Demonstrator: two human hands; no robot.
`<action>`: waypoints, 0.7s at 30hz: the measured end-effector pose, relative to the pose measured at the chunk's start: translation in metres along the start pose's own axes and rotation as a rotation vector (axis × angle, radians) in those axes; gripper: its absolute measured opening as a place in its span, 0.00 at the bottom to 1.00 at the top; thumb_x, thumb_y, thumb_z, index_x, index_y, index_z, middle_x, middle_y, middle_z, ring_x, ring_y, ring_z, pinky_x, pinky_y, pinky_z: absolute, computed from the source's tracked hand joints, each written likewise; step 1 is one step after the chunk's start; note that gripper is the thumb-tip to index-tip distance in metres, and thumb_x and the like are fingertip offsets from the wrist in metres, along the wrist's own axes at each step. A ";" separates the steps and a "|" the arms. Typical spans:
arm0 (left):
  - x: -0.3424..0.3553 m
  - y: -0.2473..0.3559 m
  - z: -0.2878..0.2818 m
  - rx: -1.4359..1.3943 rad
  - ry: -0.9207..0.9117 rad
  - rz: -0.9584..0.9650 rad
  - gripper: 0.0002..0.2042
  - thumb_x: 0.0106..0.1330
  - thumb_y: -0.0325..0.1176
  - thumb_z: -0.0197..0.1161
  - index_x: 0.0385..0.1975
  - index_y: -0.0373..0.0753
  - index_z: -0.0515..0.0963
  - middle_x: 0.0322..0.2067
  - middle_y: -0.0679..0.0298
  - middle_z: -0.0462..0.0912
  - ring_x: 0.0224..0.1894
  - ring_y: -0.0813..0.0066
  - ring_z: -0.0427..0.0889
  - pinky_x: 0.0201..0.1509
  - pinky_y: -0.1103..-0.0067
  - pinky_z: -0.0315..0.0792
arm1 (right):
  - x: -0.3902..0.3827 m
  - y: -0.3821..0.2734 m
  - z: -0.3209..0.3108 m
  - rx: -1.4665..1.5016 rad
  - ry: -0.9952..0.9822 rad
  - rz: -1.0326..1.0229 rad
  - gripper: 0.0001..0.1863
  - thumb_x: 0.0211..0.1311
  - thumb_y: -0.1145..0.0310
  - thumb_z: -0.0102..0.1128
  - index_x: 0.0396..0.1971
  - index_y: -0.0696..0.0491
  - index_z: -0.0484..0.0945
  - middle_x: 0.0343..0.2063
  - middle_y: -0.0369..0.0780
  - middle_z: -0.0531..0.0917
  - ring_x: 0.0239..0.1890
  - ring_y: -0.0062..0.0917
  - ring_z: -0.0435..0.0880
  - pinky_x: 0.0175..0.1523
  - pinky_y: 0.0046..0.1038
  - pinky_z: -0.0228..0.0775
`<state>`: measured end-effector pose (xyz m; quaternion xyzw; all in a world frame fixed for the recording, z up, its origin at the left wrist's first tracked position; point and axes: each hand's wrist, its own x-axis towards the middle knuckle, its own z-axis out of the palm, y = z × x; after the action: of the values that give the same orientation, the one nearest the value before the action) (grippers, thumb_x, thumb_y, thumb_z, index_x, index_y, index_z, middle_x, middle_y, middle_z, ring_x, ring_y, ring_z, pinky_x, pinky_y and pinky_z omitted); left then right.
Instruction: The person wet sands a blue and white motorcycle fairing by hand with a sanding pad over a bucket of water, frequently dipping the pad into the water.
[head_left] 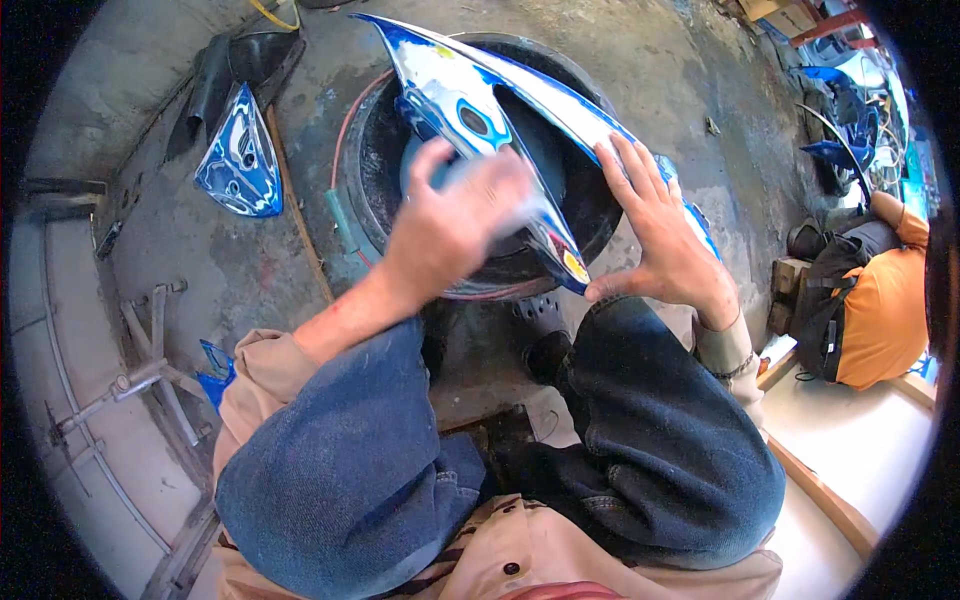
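A blue and white motorcycle fairing panel (435,75), forked into two long arms, lies across a round black tub (352,165). Patches of its surface look worn down to white and yellow. My left hand (450,215) is on the panel's left arm, its fingers smeared by motion. Whether anything is under those fingers I cannot make out. Across the right arm of the panel lies my right hand (665,235), fingers stretched and spread, with its thumb near the yellow-marked pointed tip. Part of the tub's inside is hidden beneath the panel and my hands.
Left of the tub, a smaller blue and white panel (240,160) lies on the concrete floor near a thin wooden stick (295,215). A green tube (341,220) hangs on a hose at the tub's side. A person in orange (885,310) crouches at right, near more blue parts (840,120).
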<state>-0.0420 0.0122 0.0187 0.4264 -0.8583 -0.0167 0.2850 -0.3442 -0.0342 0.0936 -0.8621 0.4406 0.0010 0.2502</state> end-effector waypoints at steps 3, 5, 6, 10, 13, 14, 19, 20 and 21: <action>0.005 0.004 0.001 0.021 0.000 0.009 0.21 0.74 0.31 0.62 0.65 0.41 0.85 0.66 0.57 0.88 0.70 0.63 0.85 0.79 0.50 0.64 | 0.004 -0.004 -0.003 -0.039 -0.003 0.006 0.84 0.33 0.42 0.94 0.90 0.44 0.46 0.88 0.52 0.46 0.89 0.59 0.40 0.83 0.77 0.41; -0.003 0.036 0.003 -0.149 0.002 0.130 0.22 0.71 0.32 0.63 0.64 0.33 0.84 0.65 0.55 0.88 0.70 0.61 0.84 0.77 0.58 0.72 | 0.004 -0.005 -0.004 -0.025 -0.017 0.007 0.84 0.33 0.42 0.94 0.90 0.44 0.46 0.88 0.52 0.46 0.89 0.59 0.40 0.83 0.77 0.40; -0.010 0.047 0.008 -0.178 -0.091 0.225 0.19 0.75 0.30 0.61 0.62 0.47 0.88 0.66 0.62 0.89 0.73 0.67 0.84 0.81 0.54 0.67 | 0.005 -0.004 -0.003 -0.025 -0.016 0.006 0.84 0.33 0.42 0.94 0.90 0.44 0.46 0.88 0.52 0.46 0.89 0.59 0.40 0.83 0.77 0.40; 0.011 0.008 0.001 -0.048 -0.027 0.053 0.17 0.77 0.32 0.61 0.62 0.48 0.88 0.67 0.64 0.88 0.72 0.69 0.84 0.78 0.52 0.63 | -0.002 0.000 -0.004 -0.038 0.000 0.010 0.84 0.33 0.40 0.93 0.90 0.44 0.45 0.88 0.52 0.46 0.89 0.60 0.41 0.83 0.77 0.41; 0.009 0.006 0.005 -0.060 0.003 -0.006 0.20 0.73 0.27 0.62 0.63 0.46 0.87 0.67 0.62 0.88 0.73 0.66 0.84 0.79 0.54 0.64 | 0.004 -0.004 -0.003 -0.041 -0.001 0.009 0.84 0.33 0.40 0.93 0.90 0.44 0.45 0.88 0.52 0.46 0.89 0.61 0.41 0.82 0.78 0.41; -0.004 0.023 0.004 -0.113 -0.037 0.064 0.20 0.73 0.28 0.63 0.63 0.46 0.87 0.67 0.63 0.88 0.73 0.66 0.84 0.79 0.54 0.65 | 0.006 -0.004 -0.001 -0.040 -0.021 0.005 0.84 0.33 0.40 0.93 0.90 0.44 0.45 0.88 0.52 0.46 0.89 0.61 0.42 0.82 0.79 0.40; 0.001 0.019 0.008 -0.154 -0.040 0.156 0.18 0.75 0.31 0.62 0.62 0.47 0.87 0.67 0.67 0.88 0.73 0.74 0.83 0.79 0.53 0.64 | 0.000 0.002 0.000 -0.052 0.015 0.003 0.85 0.32 0.40 0.93 0.90 0.44 0.45 0.88 0.52 0.47 0.88 0.61 0.42 0.81 0.80 0.41; 0.007 0.011 0.002 -0.041 -0.015 0.074 0.18 0.75 0.32 0.62 0.62 0.47 0.87 0.67 0.68 0.88 0.73 0.75 0.83 0.79 0.53 0.64 | 0.001 0.002 0.002 -0.042 0.022 -0.008 0.85 0.31 0.40 0.94 0.90 0.44 0.45 0.88 0.52 0.47 0.88 0.61 0.42 0.81 0.80 0.41; 0.007 0.008 0.002 -0.043 -0.031 0.004 0.18 0.77 0.35 0.62 0.63 0.48 0.86 0.66 0.67 0.89 0.73 0.72 0.83 0.80 0.52 0.63 | 0.001 0.000 0.004 -0.035 0.020 -0.011 0.85 0.31 0.40 0.94 0.90 0.44 0.45 0.88 0.52 0.47 0.88 0.61 0.42 0.81 0.80 0.41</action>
<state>-0.0519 0.0114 0.0227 0.4180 -0.8630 -0.0414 0.2808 -0.3429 -0.0338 0.0899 -0.8688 0.4381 -0.0013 0.2308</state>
